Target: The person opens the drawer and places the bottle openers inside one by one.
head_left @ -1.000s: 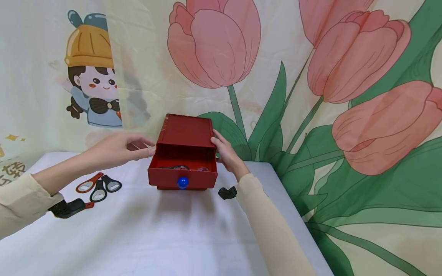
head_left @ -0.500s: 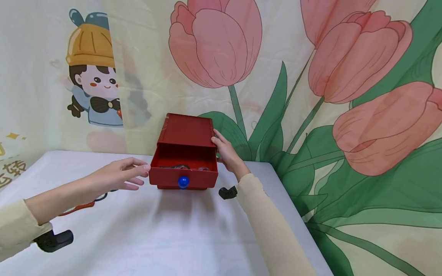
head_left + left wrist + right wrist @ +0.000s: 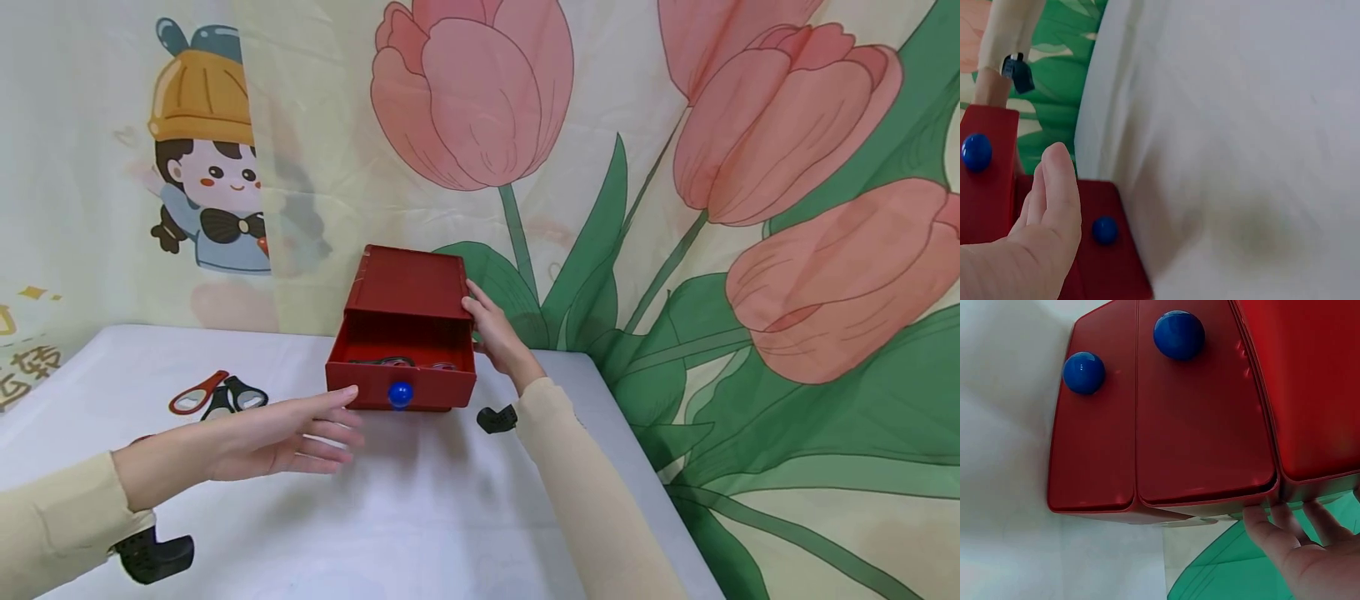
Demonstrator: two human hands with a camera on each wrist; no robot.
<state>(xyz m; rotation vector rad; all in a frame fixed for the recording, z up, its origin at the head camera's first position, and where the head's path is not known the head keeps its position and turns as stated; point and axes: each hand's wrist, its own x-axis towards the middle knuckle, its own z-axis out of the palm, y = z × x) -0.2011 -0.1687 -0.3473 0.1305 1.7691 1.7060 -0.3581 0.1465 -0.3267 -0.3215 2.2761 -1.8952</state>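
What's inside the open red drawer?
In the drawer, a dark thing shows on the left, a smaller thing on the right. The front wall covers their lower parts, so I can't tell what they are. The cabinet hides the back.

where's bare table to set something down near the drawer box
Widest: white table in front of the red drawer box, between left hand and right sleeve. Smaller: between the box and the red and black tools. Crowded: around the tools, and right of the box at the right hand.
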